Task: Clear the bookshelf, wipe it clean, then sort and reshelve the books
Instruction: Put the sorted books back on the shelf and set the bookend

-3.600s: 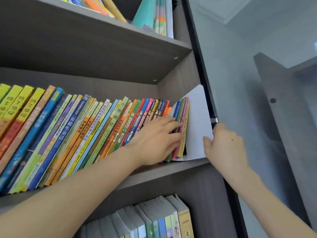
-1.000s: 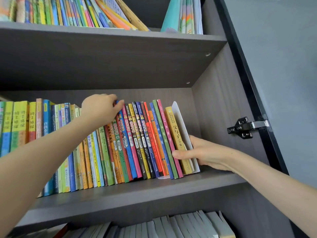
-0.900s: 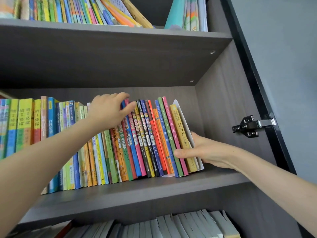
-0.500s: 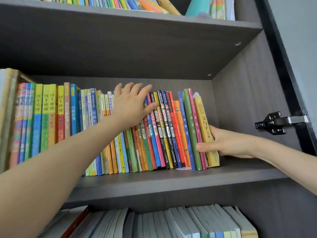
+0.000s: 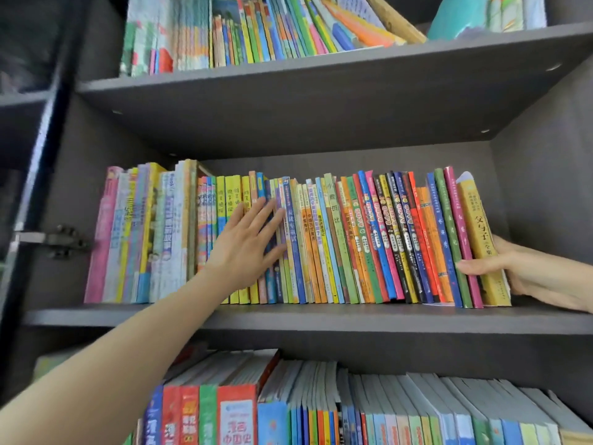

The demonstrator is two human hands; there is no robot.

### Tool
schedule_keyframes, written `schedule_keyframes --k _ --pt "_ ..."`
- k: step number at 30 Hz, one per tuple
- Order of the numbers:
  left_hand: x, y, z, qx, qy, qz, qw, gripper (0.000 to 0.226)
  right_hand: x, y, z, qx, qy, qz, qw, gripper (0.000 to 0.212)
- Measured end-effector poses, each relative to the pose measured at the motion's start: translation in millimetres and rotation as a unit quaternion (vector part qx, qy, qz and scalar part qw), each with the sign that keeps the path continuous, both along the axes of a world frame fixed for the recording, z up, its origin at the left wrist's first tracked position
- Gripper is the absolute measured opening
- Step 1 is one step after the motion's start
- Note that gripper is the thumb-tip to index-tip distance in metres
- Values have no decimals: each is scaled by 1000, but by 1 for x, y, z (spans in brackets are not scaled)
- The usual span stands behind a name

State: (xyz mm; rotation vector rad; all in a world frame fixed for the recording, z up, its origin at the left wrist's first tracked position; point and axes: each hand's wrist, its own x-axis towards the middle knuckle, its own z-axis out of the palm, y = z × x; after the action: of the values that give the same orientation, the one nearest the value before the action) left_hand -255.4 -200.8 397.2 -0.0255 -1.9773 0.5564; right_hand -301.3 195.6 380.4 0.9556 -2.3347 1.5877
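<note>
Row of books (image 5: 321, 245) upright on the middle shelf (image 5: 288, 319), my left hand (image 5: 247, 242) flat on the spines, fingers (image 5: 256, 216) straight and apart, now further left than before, my right hand (image 5: 526, 271) clamping the end yellow book (image 5: 481, 242), spine reading 父与子全集

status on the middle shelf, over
Left hand flat, fingers straight against the book row. Right hand grips the yellow book at its right end. Row upright on the middle shelf; white bookend behind the end book.
</note>
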Motion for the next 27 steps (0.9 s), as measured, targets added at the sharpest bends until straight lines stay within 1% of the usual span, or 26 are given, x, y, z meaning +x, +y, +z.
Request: schedule_keyframes --k 2,3,6,7,10,13,15,17,19,21,23,24,25,27 --pt "5 -10 -4 9 -7 12 1000 66 -1 -5 0 -10 2 -8 1000 109" --pt "7 -15 -6 26 3 16 1000 68 -2 -8 0 -16 4 -17 1000 110" --pt "15 -32 -9 111 74 27 991 72 -1 -15 -1 -17 11 -31 999 112" --pt "16 -40 -10 130 84 32 987 73 0 -18 -1 -14 11 -29 999 113" --pt "16 -54 -12 161 83 27 983 78 5 -23 -1 -5 7 -22 1000 118" --pt "9 -57 -8 174 94 1 980 82 9 -21 -2 -5 12 -26 1000 121" --pt "6 -58 -5 163 94 16 982 85 9 -20 -1 -1 21 -25 999 118" --pt "-1 -62 -2 146 97 29 984 83 8 -21 4 3 30 -20 999 115" --pt "-4 -67 4 138 112 22 984 78 6 -24 9 6 35 -18 999 113" --pt "-2 -68 7 138 97 27 985 77 5 -27 10 2 27 -16 999 109" --pt "2 -63 4 174 64 33 982 80 6 -28 6 -1 9 -9 1000 108" --pt "5 -54 2 196 63 24 978 79 6 -25 4 -3 -2 -7 1000 107" --pt "7 -43 1 207 77 5 975 77 7 -23 3 1 -11 -2 1000 104" --pt "5 -23 1 181 110 -25 977 72 8 -20 1 7 -23 12 1000 99"
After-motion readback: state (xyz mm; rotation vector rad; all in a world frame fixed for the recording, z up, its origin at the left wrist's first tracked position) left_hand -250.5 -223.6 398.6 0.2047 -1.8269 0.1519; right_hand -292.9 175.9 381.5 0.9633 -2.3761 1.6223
